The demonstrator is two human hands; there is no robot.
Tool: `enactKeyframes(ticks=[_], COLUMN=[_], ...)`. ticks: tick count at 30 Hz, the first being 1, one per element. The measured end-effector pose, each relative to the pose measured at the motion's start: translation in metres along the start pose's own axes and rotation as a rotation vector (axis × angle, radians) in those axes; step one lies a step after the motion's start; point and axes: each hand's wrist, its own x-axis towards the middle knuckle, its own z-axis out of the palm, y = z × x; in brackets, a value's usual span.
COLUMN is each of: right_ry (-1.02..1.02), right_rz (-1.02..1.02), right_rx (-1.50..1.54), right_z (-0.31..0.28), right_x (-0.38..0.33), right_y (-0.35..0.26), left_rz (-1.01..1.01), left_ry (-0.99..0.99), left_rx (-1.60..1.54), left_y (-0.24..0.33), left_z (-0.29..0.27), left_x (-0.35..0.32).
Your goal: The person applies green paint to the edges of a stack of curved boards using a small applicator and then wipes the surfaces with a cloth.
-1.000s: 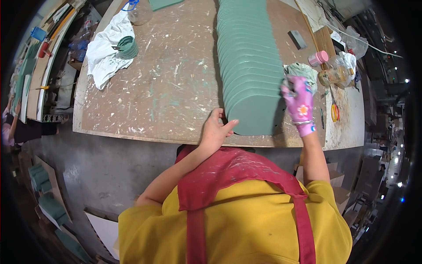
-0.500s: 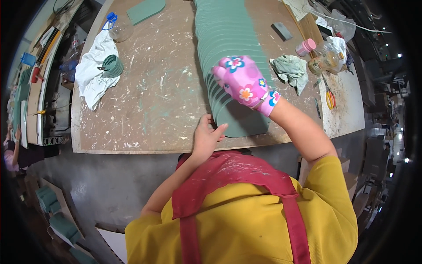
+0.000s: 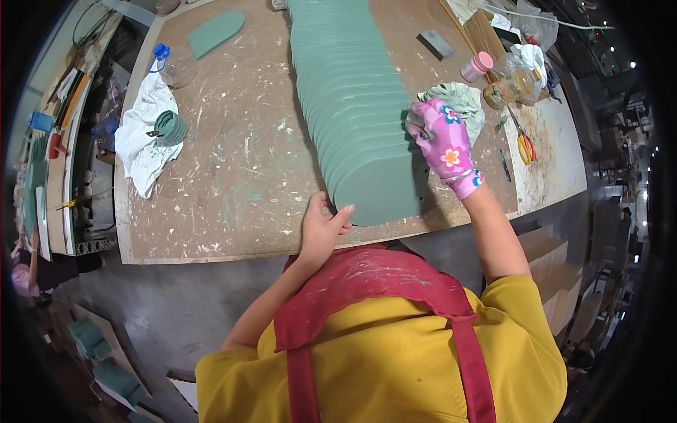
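Note:
A long row of overlapping green rounded-end panels (image 3: 384, 185) runs away from me across the table. Bare, my left hand (image 3: 324, 224) grips the near left corner of the nearest panel, thumb at its front edge and fingers along its side. My right hand (image 3: 438, 134) wears a pink flowered glove and is over the right edge of the row. Its fingers are curled closed; what they hold, if anything, is hidden. Just behind the glove a crumpled pale green cloth (image 3: 462, 102) lies on the table.
On the left, a green-stained cup (image 3: 170, 128) stands on a white cloth (image 3: 144, 123) near a blue-capped clear bottle (image 3: 173, 69). A loose green panel (image 3: 215, 34) lies farther back. To the right are a grey block (image 3: 436, 44), a pink-lidded jar (image 3: 477, 66), a bottle (image 3: 509, 90) and scissors (image 3: 525, 146).
My right hand has moved right, from over the middle of the panels to their right edge beside the cloth. My left hand stays at the near left corner. The view has shifted slightly.

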Motion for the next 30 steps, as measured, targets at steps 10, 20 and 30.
enactKeyframes(ticks=[10,20,30], right_ry=[-0.057,-0.066,0.012], right_rz=[-0.072,0.085,0.072], right_rx=[-0.069,0.075,0.106], right_z=[-0.004,-0.004,0.003], right_x=[0.0,0.004,-0.002], right_y=[0.027,0.026,0.014], left_rz=[-0.011,-0.018,-0.016], left_ry=[0.008,0.004,-0.007], left_rx=[0.039,0.062,0.066], left_y=[0.001,-0.001,-0.002], left_z=[0.001,0.0,-0.001], left_x=[0.003,0.003,0.003])
